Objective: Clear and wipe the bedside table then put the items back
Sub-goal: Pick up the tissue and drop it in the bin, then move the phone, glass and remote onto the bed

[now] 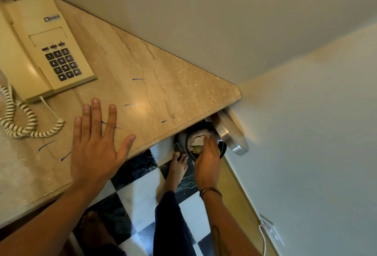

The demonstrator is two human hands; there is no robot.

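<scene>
Currently I see the beige marble bedside table (163, 84) mid-frame, blue streaks (138, 79) on it, phone (51, 37) upper left. Left hand (95, 147) flat on top, fingers spread. Right hand (208, 161) over crumpled paper (196, 136) in the open pedal bin (181, 140), lower centre; can't tell its grip. Checkered floor (142, 184) below.

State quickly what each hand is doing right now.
Left hand: open, flat on the table.
Right hand: in the bin, grip cannot be told.
</scene>
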